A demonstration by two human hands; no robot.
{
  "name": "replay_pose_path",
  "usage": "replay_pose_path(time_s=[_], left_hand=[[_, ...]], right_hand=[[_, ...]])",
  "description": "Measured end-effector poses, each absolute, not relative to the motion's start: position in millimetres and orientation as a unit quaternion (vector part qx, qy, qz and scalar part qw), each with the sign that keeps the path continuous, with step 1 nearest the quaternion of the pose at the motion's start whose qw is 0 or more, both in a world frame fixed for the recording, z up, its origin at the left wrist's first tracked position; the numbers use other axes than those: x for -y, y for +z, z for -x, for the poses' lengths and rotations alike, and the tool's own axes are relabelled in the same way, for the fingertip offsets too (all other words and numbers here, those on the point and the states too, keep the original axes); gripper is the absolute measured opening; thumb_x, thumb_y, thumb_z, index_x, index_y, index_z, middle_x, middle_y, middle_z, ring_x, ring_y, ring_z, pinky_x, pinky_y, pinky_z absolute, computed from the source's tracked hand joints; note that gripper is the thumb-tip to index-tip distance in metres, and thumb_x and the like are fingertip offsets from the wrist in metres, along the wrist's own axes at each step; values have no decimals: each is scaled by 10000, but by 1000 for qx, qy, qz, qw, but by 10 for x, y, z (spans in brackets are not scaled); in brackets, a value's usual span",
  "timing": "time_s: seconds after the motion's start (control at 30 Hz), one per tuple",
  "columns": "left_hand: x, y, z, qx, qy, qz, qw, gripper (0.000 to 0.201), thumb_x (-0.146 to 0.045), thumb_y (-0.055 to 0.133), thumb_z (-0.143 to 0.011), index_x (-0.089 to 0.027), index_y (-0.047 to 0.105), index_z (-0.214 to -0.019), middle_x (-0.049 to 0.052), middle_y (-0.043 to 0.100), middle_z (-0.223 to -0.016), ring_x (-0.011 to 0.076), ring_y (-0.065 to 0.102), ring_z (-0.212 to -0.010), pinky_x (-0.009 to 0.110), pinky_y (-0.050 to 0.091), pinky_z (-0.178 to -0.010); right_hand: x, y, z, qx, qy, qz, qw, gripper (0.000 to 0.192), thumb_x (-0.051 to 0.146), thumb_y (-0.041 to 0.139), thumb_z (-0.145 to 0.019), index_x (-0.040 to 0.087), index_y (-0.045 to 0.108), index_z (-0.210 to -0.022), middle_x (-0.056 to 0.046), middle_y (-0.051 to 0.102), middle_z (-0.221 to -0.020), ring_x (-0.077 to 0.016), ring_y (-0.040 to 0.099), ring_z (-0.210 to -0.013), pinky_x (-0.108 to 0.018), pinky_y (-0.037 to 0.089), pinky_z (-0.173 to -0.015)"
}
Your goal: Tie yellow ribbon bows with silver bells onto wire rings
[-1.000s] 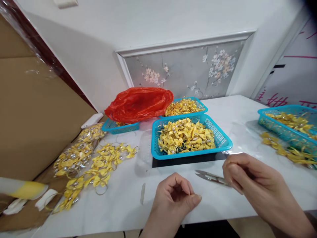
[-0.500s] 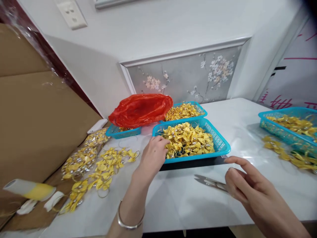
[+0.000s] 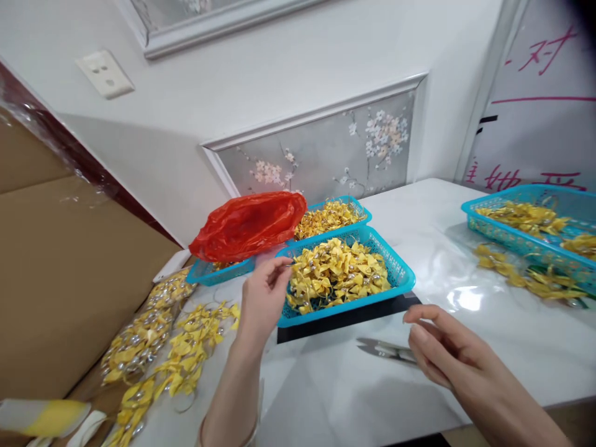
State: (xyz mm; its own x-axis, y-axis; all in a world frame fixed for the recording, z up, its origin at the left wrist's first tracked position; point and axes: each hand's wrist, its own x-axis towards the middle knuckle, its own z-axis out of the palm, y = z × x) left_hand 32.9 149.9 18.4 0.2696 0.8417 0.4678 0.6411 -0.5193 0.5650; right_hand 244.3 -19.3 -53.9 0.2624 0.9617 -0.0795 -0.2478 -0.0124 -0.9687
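Left hand [image 3: 263, 298] has moved from the worktop [image 3: 326, 385] to the blue basket [image 3: 395, 273], fingers pinched at the yellow bows [image 3: 339, 273]; whether it holds one, unclear. Right hand [image 3: 437, 351] rests loosely open on scissors [image 3: 379, 349].

I see a glossy white table [image 3: 488, 347] that throws back the light, a blue plastic basket [image 3: 400, 273] with an open lattice wall, shiny yellow ribbon bows [image 3: 338, 273], thin metal snips [image 3: 384, 349], a crinkled red plastic bag [image 3: 246, 223] and matt brown cardboard [image 3: 60, 267].
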Motion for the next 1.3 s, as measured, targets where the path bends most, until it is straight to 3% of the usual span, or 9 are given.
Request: replay_pose_path(time_s=[0.17, 0.37, 0.5, 0.73, 0.97, 1.13, 1.3], left_hand=[[-1440, 148, -343, -454, 446, -754, 165, 219, -257, 561, -888, -164, 675, -1048, 43, 701, -842, 185, 684, -696, 301, 549, -654], [-1418, 191, -336, -419, 431, -781, 171, 160, -173, 609, -831, -228, 750, -884, 52, 720, -936, 229, 644, -918, 352, 478, -896], [-1420, 248, -286, -425, 448, -757, 211, 125, -165, 644, -805, -221, 747, -847, 43, 705, -881, 229, 638, -887, 358, 488, -884], [-998, 273, -396, -422, 476, -665, 391, 161, -292, 693, -838, -212, 695, -978, -11, 620, -828, 146, 668, -712, 297, 603, -713], [-433, 213, -412, -418, 457, -526, 583, 142, -308, 799, -782, -249, 755, -903, -8, 701, -832, 151, 705, -739, 233, 621, -669], [-204, 115, -324, -465, 438, -538, 550, 137, -330, 805, -770, -260, 779, -885, 0, 744, -810, 173, 711, -735, 245, 633, -677], [-70, 39, -260, -473, 438, -597, 477, 119, -275, 780, -788, -277, 787, -906, 9, 744, -804, 182, 706, -737, 236, 613, -697]], right_hand=[[76, -422, -2332, 416, 507, 500, 565, 484, 649, 545, -898, 180, 569, -784, 57, 323, -615, -99, 273, -561, -219, 237, -511], [-6, -370, -2191, 488, 497, 489, 525, 448, 593, 528, -924, 169, 597, -799, 49, 363, -626, -106, 320, -569, -231, 278, -505], [-5, -389, -2137, 464, 505, 492, 536, 461, 614, 560, -894, 167, 613, -794, 54, 351, -612, -104, 309, -561, -232, 266, -502], [-57, -311, -2124, 494, 491, 475, 538, 444, 571, 480, -959, 160, 631, -884, 35, 393, -643, -114, 336, -586, -240, 282, -513], [49, -201, -2051, 442, 480, 461, 601, 354, 513, 585, -923, 177, 682, -979, 8, 523, -695, -116, 425, -615, -223, 361, -532], [214, -236, -2036, 509, 447, 431, 596, 289, 456, 522, -975, 208, 669, -953, 0, 540, -737, -118, 476, -622, -214, 409, -537], [290, -192, -1980, 609, 367, 464, 529, 200, 329, 524, -989, 216, 658, -893, -12, 593, -798, -132, 557, -702, -236, 439, -626]])
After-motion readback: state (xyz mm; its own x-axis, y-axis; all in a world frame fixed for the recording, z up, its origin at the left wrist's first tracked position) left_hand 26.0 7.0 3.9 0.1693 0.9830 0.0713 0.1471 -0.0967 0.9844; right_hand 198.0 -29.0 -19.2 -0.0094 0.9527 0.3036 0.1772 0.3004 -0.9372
